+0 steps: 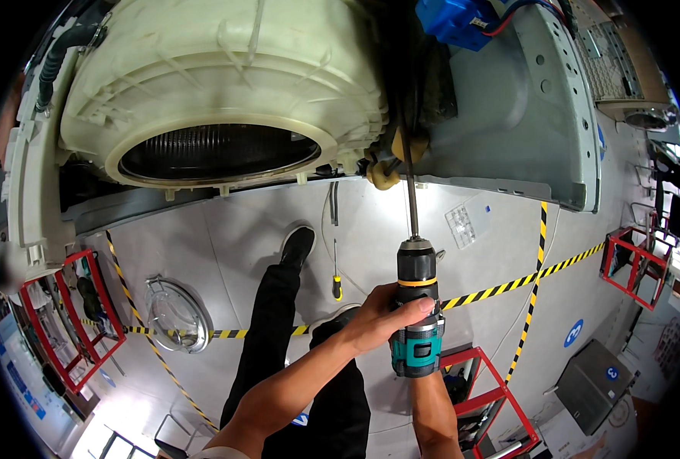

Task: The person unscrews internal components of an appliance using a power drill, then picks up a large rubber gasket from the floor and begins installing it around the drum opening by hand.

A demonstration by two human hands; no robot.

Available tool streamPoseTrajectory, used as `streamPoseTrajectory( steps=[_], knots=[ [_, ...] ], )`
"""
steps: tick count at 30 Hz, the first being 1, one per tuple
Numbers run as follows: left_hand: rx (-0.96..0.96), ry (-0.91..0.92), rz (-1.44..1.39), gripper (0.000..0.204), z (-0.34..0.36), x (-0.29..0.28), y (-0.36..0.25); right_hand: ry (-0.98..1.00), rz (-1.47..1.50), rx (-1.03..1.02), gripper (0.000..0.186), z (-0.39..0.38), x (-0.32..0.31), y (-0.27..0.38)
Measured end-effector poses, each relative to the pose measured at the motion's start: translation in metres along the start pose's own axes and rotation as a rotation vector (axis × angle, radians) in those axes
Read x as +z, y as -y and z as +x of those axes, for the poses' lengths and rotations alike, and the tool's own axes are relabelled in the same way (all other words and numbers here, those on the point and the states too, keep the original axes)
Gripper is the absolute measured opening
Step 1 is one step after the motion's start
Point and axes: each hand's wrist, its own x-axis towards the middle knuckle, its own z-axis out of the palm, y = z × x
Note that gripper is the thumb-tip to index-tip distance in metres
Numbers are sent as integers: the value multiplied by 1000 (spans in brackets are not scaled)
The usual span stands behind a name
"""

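A teal-and-black cordless drill [418, 348] points away from me, carrying a long thin bit [410, 183]. My left hand [386, 312] closes around the drill's front body from the left, thumb across the top. My right hand is hidden beneath the drill at its handle; only the wrist and forearm [434, 413] show. The bit's far end runs into a dark gap between a cream plastic washing machine tub [225, 80] and a grey metal side panel [523, 115]. Beside the bit hangs a yellowish rounded part [383, 176]. Where the bit's tip rests cannot be seen.
On the floor lie a yellow-handled screwdriver [337, 287], a round glass door [177, 314] and a clear plastic tray [462, 224]. Red-framed carts [72, 321] stand left, right and behind the drill. Striped tape [493, 292] crosses the floor. A blue component [458, 21] tops the panel.
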Motion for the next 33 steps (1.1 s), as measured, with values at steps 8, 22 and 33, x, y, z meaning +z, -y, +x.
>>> streamPoseTrajectory(
  steps=[8,22,33],
  knots=[
    [-1,-3,-18,44,2,-3,3,34,-369,-75,33,0,4,9],
    [-6,8,-59,41,2,-2,-4,24,155,-41,37,2,1,-14],
    [-2,-7,-25,42,4,-3,-4,-4,13,-32,38,0,2,-3]
  ],
)
